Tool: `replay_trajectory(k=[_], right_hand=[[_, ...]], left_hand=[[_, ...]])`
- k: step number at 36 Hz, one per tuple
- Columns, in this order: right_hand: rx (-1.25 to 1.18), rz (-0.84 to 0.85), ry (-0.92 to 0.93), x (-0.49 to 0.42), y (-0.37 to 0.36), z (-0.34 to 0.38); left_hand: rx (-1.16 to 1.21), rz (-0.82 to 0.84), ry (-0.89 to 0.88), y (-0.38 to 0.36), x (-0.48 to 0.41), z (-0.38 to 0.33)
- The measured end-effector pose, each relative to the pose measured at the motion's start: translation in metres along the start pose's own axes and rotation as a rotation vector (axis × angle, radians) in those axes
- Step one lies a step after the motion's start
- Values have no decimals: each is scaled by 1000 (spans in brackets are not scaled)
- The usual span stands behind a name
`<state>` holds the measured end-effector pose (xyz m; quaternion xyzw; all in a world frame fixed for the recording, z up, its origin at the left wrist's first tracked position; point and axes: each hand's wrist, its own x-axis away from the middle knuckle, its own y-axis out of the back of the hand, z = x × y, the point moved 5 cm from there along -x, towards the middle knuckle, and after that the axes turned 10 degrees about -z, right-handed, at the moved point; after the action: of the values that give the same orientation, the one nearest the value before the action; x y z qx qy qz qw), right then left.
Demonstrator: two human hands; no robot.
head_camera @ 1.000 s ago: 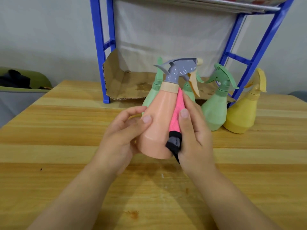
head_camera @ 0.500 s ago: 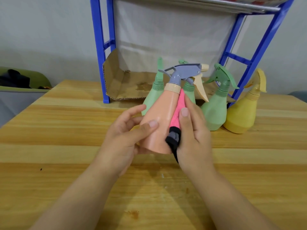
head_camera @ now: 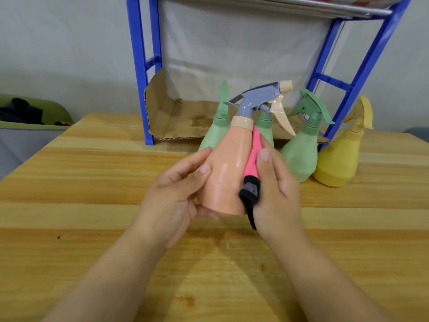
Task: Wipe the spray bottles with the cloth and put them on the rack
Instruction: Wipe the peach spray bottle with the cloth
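I hold a peach spray bottle with a grey-blue trigger head above the wooden table, tilted to the right. My left hand grips its lower body from the left and underneath. My right hand presses a pink cloth with a black and grey edge against the bottle's right side. Behind it stand three green spray bottles and a yellow spray bottle. The blue rack rises at the back of the table.
A sheet of brown cardboard lines the rack's bottom level. A metal shelf spans the rack's top. A green and grey seat with dark items stands off the table's left edge.
The peach bottle has tilted further right and turned in my hands, its nozzle swinging right. My right hand has slid the cloth slightly up its side.
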<state>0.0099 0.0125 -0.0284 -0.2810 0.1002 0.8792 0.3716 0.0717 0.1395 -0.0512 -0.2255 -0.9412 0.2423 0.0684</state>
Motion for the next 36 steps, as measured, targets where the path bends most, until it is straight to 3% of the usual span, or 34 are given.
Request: replay_trajectory(k=[5, 8, 14, 21, 26, 33, 36], right_hand=[[186, 15, 180, 8, -3, 6], [155, 15, 205, 7, -2, 10], [-185, 91, -88, -4, 4, 4], [-68, 16, -3, -4, 4, 7], [-138, -20, 42, -8, 10, 14], [-332, 33, -73, -15, 13, 20], [-305, 9, -68, -15, 13, 20]], left_hand=[[-109, -12, -93, 0, 1, -2], [-106, 27, -108, 3, 0, -5], [-24, 100, -40, 0, 3, -5], [-143, 73, -105, -2, 2, -1], [-226, 126, -124, -3, 3, -2], [-240, 234, -82, -5, 8, -5], [-245, 222, -78, -7, 8, -1]])
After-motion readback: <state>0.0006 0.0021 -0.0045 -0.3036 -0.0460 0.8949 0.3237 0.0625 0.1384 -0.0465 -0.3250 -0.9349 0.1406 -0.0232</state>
